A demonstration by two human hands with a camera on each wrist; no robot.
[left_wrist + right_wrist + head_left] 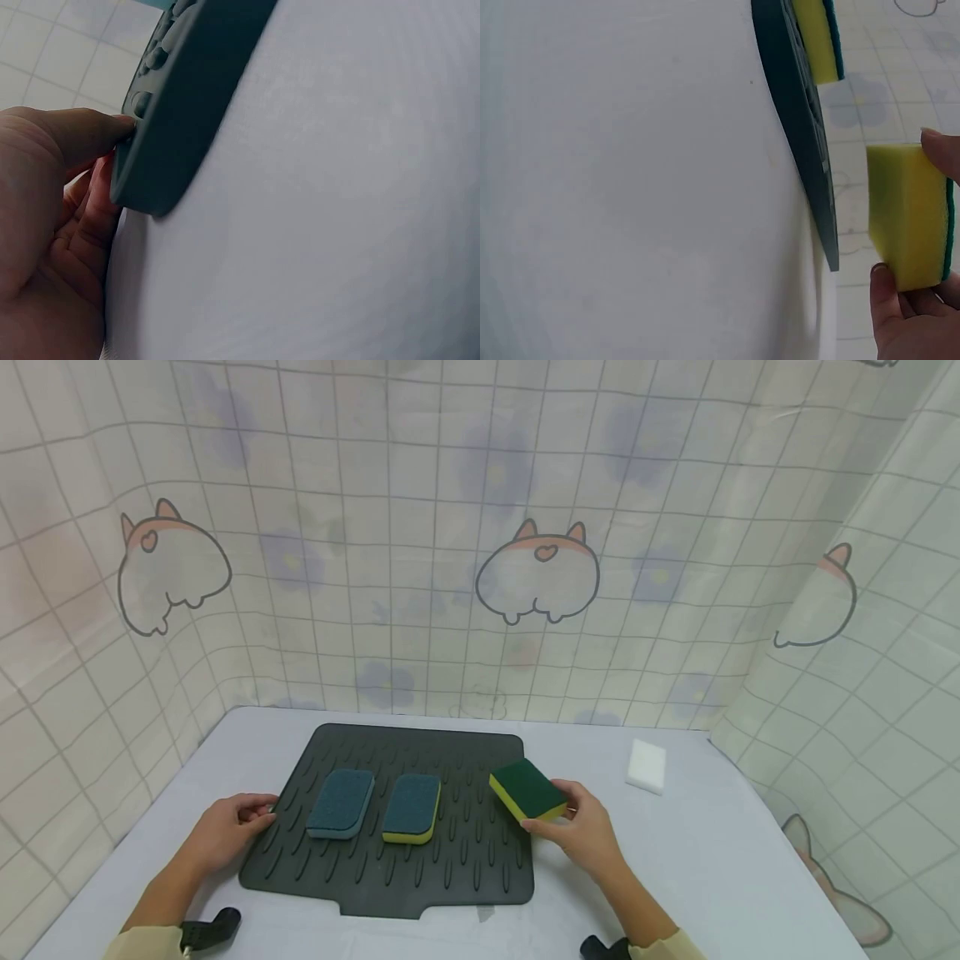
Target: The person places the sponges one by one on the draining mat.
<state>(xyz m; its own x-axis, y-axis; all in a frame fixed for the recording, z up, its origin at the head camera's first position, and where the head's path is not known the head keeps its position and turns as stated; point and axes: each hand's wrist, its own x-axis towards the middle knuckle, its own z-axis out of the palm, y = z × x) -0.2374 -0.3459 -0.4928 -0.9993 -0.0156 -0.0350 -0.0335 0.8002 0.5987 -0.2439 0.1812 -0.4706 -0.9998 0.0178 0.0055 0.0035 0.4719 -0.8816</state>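
Observation:
A dark grey ridged drying mat (465, 868) lies on the white table. At its left edge my left hand (228, 835) pinches the rim, the thumb on top in the left wrist view and the fingers beside and partly hidden. My right hand (581, 831) holds a sponge (528, 789) with a dark green top and yellow body, tilted above the mat's right edge. In the right wrist view this sponge (907, 217) is gripped between thumb and fingers, apart from the mat. A blue-grey sponge (341, 804) and a blue-topped yellow sponge (412, 808) rest side by side on the mat.
A white sponge-like block (646, 767) lies at the back right of the table (697, 860). A gridded curtain (420, 527) printed with cartoon animals stands behind and along both sides. The mat has a short tab (378, 910) at its front edge.

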